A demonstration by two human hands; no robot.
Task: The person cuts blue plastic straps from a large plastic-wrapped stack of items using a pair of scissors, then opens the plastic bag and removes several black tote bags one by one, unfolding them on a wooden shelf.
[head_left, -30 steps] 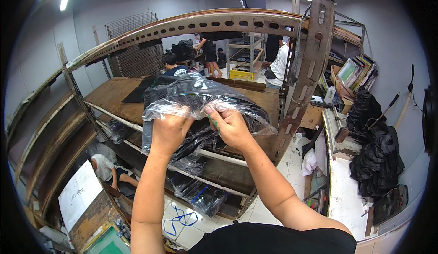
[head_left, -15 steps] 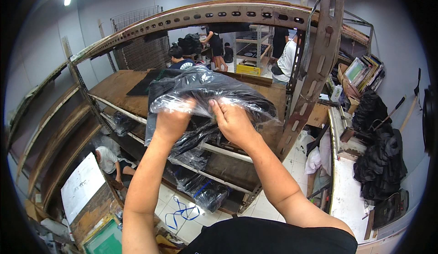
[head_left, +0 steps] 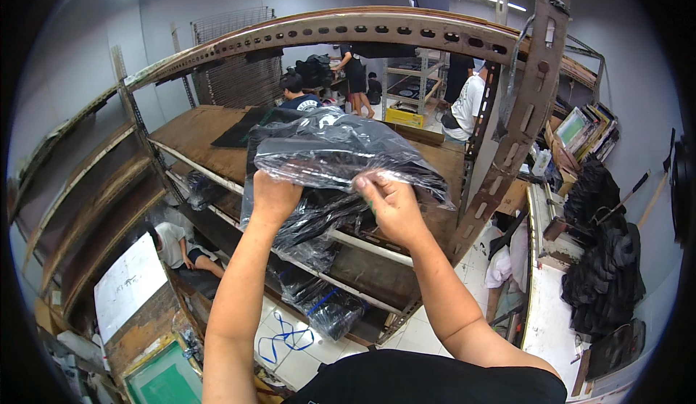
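A large clear plastic bag [head_left: 326,143] with dark folded fabric inside lies on the upper shelf board, its open edge towards me. My left hand [head_left: 277,199] is closed at the left part of that edge, its fingertips partly covered by the film. With thumb and forefinger pressed together, my right hand [head_left: 391,204] pinches the edge farther right. More dark, plastic-wrapped fabric [head_left: 312,215] hangs below the hands, over the front of the shelf.
The metal rack's slotted upright [head_left: 507,135] stands close on the right. A slotted beam [head_left: 333,33] crosses above the shelf. Lower down sits another wrapped bundle [head_left: 326,310], with blue strap [head_left: 286,339] on the floor. Other people are beyond the rack and at lower left.
My hands have drawn slightly apart along the bag's edge, the right one shifting right. The film over them lies flatter, and the whole view has shifted a little.
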